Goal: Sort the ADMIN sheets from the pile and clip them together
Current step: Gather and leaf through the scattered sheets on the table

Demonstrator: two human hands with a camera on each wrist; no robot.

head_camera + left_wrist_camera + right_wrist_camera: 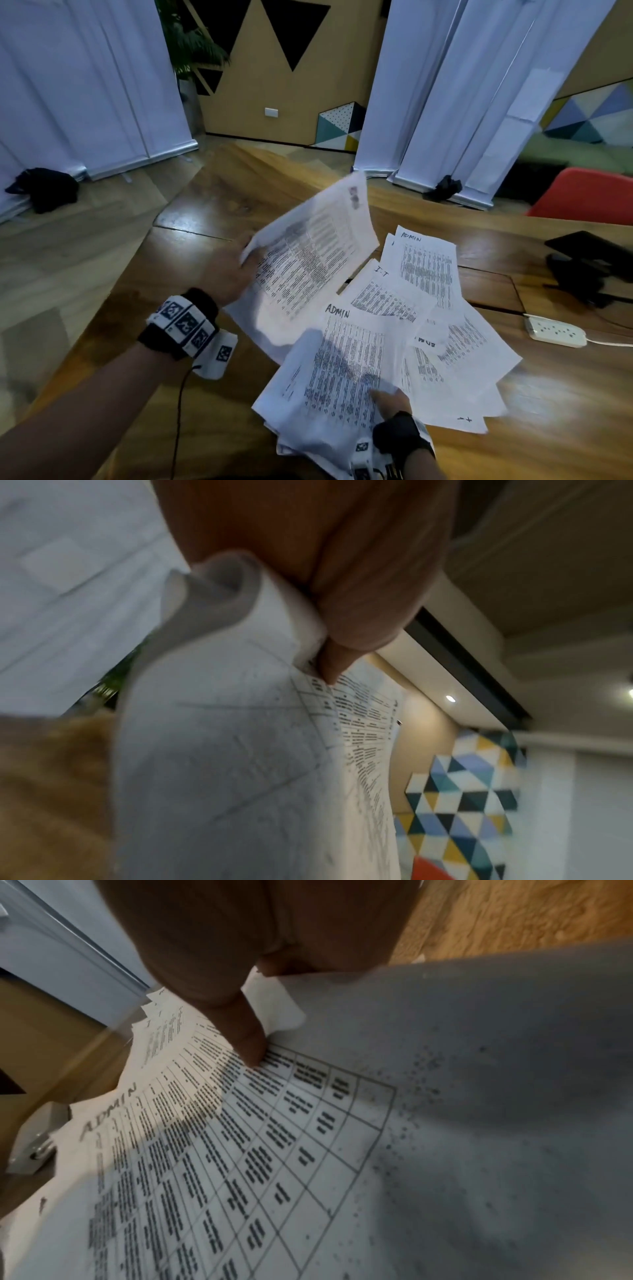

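left grip pinches lifted sheets | right grip pinches "ADMIN" sheet | "I-T" sheet beside

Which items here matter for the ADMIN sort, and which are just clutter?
Job:
- near white printed sheet headed ADMIN, under the right hand
- far white sheet headed ADMIN
- white sheet headed I-T, to set aside
- lifted printed sheets gripped by the left hand

Lying about:
- white power strip
- black stand
- red chair
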